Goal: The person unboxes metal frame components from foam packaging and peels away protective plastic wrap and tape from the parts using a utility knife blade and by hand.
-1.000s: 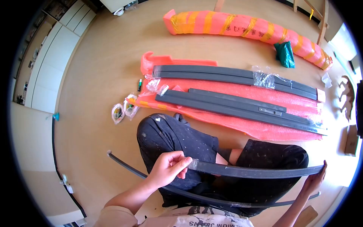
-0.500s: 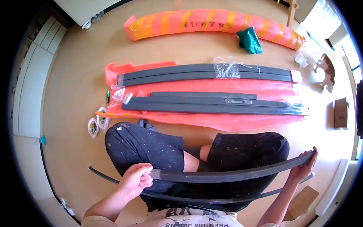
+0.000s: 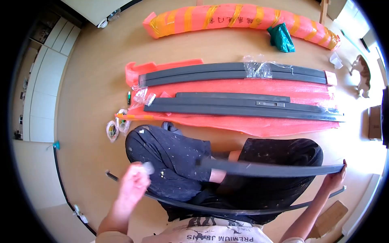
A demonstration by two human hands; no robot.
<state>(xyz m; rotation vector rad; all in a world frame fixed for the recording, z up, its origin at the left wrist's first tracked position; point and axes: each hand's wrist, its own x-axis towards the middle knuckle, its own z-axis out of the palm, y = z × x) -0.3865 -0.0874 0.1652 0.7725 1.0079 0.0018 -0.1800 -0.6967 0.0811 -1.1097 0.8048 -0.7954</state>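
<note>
My left hand, slightly blurred, is raised over the knee on the left, its fingers closed on a small piece of clear tape. My right hand grips the right end of a dark grey profile strip, which stretches across my lap. The strip's left end is blurred and held by no hand. A thinner dark strip lies across my lap closer to my body, passing beneath both forearms.
Grey profiles lie on pink foam ahead. Beyond them are a long pink wrapped bundle and a green bag. Coiled items in clear plastic and a green marker sit at left; cardboard lies at lower right.
My left hand has come away from the strip's left end to the left, with the clear tape now between its fingers. My right hand still holds the other end.
</note>
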